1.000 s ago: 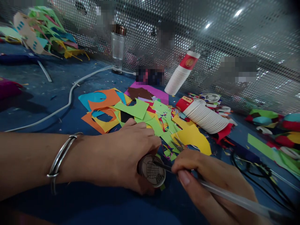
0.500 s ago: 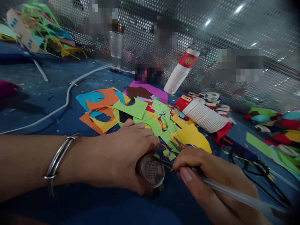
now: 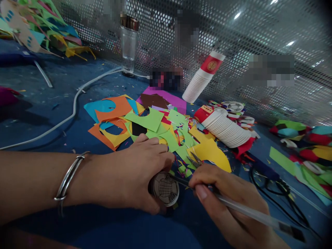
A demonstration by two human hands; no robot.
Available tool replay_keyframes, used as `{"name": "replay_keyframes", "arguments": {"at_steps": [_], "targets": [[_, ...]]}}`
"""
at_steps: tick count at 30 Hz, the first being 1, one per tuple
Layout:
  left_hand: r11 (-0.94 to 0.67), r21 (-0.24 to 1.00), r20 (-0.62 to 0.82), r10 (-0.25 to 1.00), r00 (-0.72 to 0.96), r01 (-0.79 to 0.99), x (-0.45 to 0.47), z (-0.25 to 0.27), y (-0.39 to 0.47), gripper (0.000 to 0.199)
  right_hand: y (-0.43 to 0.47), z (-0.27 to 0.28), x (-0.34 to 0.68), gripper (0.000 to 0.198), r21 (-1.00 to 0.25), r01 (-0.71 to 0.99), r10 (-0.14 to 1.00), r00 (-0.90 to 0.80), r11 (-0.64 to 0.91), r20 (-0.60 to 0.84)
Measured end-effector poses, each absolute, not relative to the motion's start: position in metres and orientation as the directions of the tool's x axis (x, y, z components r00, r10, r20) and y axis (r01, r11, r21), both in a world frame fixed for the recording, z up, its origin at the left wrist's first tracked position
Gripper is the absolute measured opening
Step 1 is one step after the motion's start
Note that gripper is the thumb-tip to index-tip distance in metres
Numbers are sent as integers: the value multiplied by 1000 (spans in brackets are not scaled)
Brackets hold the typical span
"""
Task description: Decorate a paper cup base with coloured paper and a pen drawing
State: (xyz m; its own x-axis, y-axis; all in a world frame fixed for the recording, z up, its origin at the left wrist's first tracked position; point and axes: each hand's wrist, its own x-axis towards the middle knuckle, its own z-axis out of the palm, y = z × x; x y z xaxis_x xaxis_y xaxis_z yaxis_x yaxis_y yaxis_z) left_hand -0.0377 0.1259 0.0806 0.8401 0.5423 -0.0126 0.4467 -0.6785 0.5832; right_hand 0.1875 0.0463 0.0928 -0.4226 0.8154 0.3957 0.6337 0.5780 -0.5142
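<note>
My left hand is closed around a small round object with dark sides. The pale top of this round object faces me and bears a black line drawing with a grid. Between the fingers of my right hand is a pen with a clear barrel, its dark tip at the upper right rim of the drawn face. Two pointed metal tips, like small scissors, stick out beyond my right index finger; their other end is hidden by the hand.
Coloured paper scraps lie beyond my hands. Stacked paper cups stand tilted by the perforated metal screen; another cup stack lies sideways. There is a clear bottle, a white cable and a black cord.
The view has shifted slightly. Both hands and the round object sit a little further left in the picture. The pen stays at the rim, and both grips look the same.
</note>
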Motion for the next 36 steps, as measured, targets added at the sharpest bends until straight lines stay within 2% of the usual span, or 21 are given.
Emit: {"name": "replay_keyframes", "arguments": {"at_steps": [4,10,21,29,33,36], "targets": [[-669,580,-32,551,834,464,-37,82,126,41,47,94,186,20,-502,633,807,-434,590,401],[-689,583,12,536,844,430,-37,77,126,44,46,93,187,18,-468,659,805,-426,589,414],[-707,559,45,548,835,433,-39,79,123,39,46,95,184,19,-471,643,793,-422,603,440],[-700,576,44,542,839,422,-39,76,122,37,47,98,180,24,-414,661,766,-420,626,486],[-692,592,40,537,843,413,-39,77,123,36,45,90,184,20,-389,680,761,-406,621,506],[-696,589,48,539,841,412,-40,78,123,35,43,90,187,19,-417,679,786,-424,604,450]]}}
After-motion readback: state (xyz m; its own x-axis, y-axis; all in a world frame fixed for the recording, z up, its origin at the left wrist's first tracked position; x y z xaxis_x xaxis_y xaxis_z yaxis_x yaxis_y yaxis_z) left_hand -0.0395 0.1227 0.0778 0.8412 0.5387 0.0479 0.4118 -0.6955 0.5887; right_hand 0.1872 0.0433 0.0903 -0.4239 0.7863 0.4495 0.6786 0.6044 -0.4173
